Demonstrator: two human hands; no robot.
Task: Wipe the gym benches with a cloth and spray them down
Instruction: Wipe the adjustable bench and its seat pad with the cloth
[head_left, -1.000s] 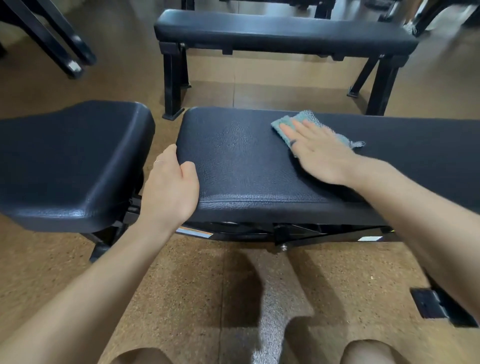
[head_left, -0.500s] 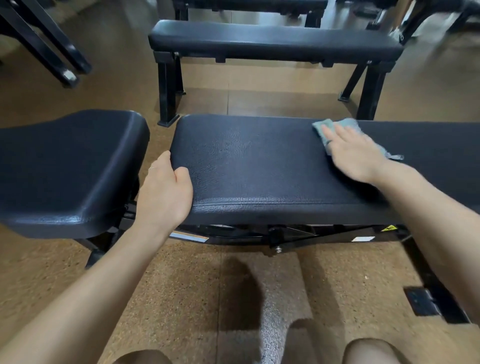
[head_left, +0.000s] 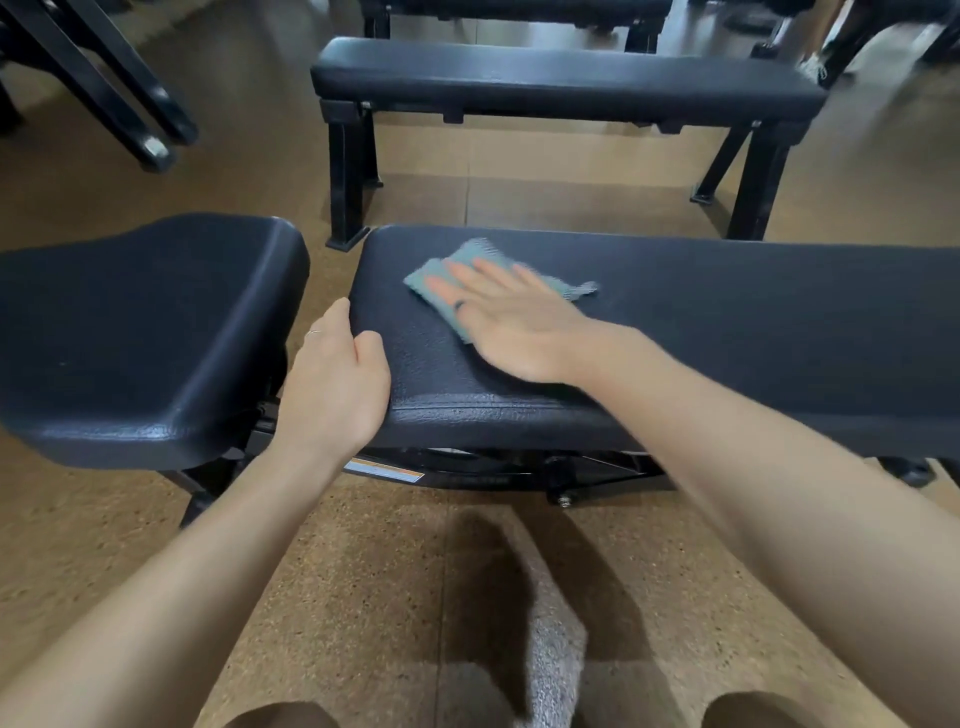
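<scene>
Right hand (head_left: 511, 325) lies flat, fingers straight and spread, pressing the teal cloth (head_left: 470, 278) onto the long back pad (head_left: 727, 332) of the near bench. That pad runs left to right across the view, and nearly all of its length stretches away to the right of the cloth, which sits close to the pad's left end. The next stroke, I judge, should travel rightward along that axis. Left hand (head_left: 337, 384) grips the pad's left near corner, thumb on top, just beside the cloth, bracing. The seat pad (head_left: 145, 338) lies left of the gap.
</scene>
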